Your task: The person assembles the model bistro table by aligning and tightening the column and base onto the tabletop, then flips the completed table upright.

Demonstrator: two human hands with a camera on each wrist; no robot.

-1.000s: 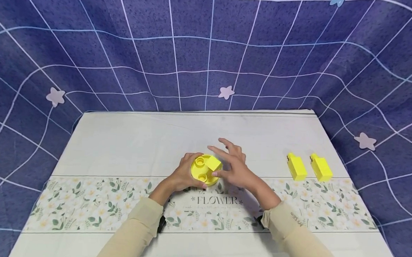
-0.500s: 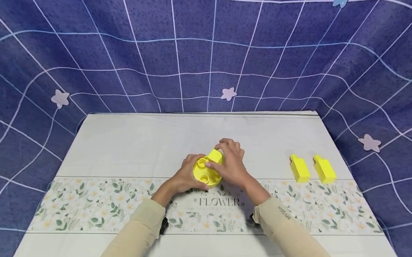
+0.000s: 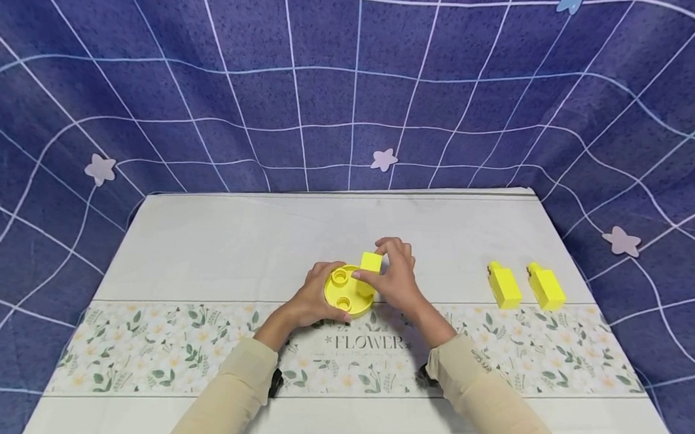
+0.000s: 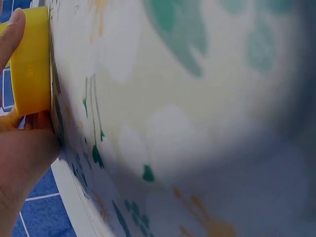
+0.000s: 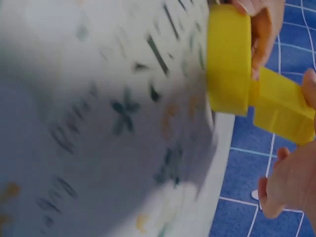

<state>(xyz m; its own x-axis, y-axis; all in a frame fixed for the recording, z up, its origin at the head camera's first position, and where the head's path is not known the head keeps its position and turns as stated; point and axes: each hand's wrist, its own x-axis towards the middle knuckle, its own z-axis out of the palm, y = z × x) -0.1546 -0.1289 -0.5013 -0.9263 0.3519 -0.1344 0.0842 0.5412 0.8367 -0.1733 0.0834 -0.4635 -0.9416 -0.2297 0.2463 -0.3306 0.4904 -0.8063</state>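
Observation:
A round yellow base (image 3: 352, 307) with raised rings lies on the table, its side showing in the left wrist view (image 4: 32, 61) and the right wrist view (image 5: 227, 61). My left hand (image 3: 310, 298) grips its left side, thumb at the front edge. My right hand (image 3: 400, 279) holds a yellow block (image 3: 371, 262) between thumb and fingers over the base's right part. In the right wrist view the block (image 5: 282, 106) stands tilted against the base's top, with the right hand (image 5: 296, 180) at its far end. Whether its peg sits fully in a ring is hidden.
Two yellow blocks with pegs (image 3: 504, 286) (image 3: 547, 288) lie side by side at the right of the table. The white cloth (image 3: 234, 237) carries a floral band across it. A blue curtain with stars (image 3: 306, 97) hangs behind and at both sides.
The right hand has turned the block from leaning toward the back to more upright, after first shifting its grip round it. The left hand keeps its hold on the base.

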